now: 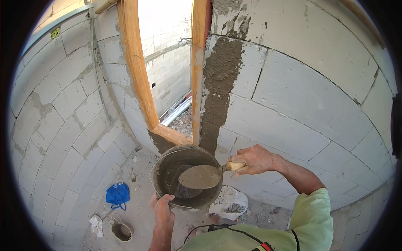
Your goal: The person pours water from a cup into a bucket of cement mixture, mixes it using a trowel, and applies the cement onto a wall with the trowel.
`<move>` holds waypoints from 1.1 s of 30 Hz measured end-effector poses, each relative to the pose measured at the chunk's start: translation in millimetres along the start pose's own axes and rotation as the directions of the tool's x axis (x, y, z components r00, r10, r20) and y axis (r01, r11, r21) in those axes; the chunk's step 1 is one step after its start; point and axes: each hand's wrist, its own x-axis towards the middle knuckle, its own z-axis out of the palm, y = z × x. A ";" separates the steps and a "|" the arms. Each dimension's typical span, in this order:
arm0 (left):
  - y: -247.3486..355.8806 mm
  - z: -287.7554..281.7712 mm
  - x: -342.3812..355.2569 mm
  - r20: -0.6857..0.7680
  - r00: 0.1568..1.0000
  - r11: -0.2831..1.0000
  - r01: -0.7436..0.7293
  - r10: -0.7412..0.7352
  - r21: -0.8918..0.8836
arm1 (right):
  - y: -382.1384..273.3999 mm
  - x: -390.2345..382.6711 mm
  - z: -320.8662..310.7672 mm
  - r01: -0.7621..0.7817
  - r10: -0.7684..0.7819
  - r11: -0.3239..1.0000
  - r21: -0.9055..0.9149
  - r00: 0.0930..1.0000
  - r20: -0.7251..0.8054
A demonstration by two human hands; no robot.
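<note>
My left hand (162,208) grips the near left rim of a round bucket (159,178), fingers partly hidden behind its wall. Wet grey mortar coats the inside of the bucket. Over its opening, my right hand (256,160) holds a trowel (200,177) by its wooden handle. The rounded blade looks covered with mortar. Just beyond the bucket, a strip of fresh mortar (220,83) runs down the block wall beside a wooden window frame (140,62). More mortar (161,143) sits below the frame's lower left corner.
Pale block walls (301,104) rise on the left and right. On the dusty floor lie a blue cloth bag (117,194), a small mortar-stained pail (122,231), a crumpled white rag (96,226) and an open white sack (230,201). A thin cable (99,79) hangs along the left corner.
</note>
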 end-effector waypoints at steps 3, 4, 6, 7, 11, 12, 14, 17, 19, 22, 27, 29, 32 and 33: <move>2.6 14.8 -2.9 0.050 0.999 1.000 0.008 -0.006 -0.026 | 6.2 -24.7 -49.5 0.023 -0.014 0.993 0.112 0.997 -0.080; 13.0 19.3 -9.3 0.054 0.998 1.000 0.027 -0.026 -0.016 | 6.1 -28.5 -65.4 0.018 -0.008 0.994 0.104 0.996 -0.090; 23.0 21.3 -12.5 0.063 0.997 0.999 0.039 -0.038 -0.017 | 3.2 -33.1 -100.7 0.111 -0.070 0.968 0.226 0.981 -0.181; 24.6 18.0 -10.5 0.062 0.998 0.999 0.030 -0.028 -0.019 | 1.8 -34.8 -118.9 0.111 -0.070 0.970 0.215 0.980 -0.186; 29.6 16.8 -13.9 0.052 0.999 0.999 0.000 0.002 -0.037 | 15.7 -27.8 -178.4 -0.028 0.047 0.898 0.439 0.998 -0.033; 24.1 14.5 -10.2 0.057 0.998 0.999 0.002 0.001 -0.054 | 19.0 -24.6 -197.7 -0.097 0.083 0.853 0.513 0.995 0.051; 11.6 5.2 -4.4 0.045 0.998 0.998 -0.046 0.049 -0.050 | 37.2 -34.1 -229.5 -0.138 0.235 0.863 0.486 0.961 -0.143; 0.4 0.4 -4.5 0.007 1.000 0.999 0.029 -0.028 -0.029 | 36.6 -87.9 -285.8 -0.204 0.407 0.892 0.404 0.751 -0.519; -12.5 2.5 -3.9 0.006 0.999 0.998 0.045 -0.045 -0.049 | 34.6 -129.1 -311.3 -0.140 0.351 0.923 0.358 0.687 -0.636; -23.0 -6.5 -4.9 -0.001 0.999 0.998 0.051 -0.051 -0.040 | 22.6 -143.3 -311.1 -0.224 0.393 0.917 0.330 0.639 -0.661; -28.0 -10.3 -14.2 0.027 0.989 0.990 0.143 -0.143 -0.011 | 14.7 -119.6 -232.8 -0.412 0.449 0.892 0.184 0.769 -0.455; -32.5 -7.1 -15.6 0.041 0.987 0.986 0.157 -0.154 -0.060 | 9.3 -102.4 -181.3 -0.452 0.427 0.891 0.028 0.819 -0.384; -36.5 -1.5 -14.1 0.067 0.988 0.989 0.143 -0.141 -0.023 | -7.9 -74.2 -101.1 -0.441 0.379 0.864 -0.242 0.887 -0.265; -36.9 -1.2 -12.8 0.054 0.988 0.990 0.142 -0.142 0.008 | -9.6 -63.0 -79.6 -0.415 0.369 0.883 -0.217 0.902 -0.225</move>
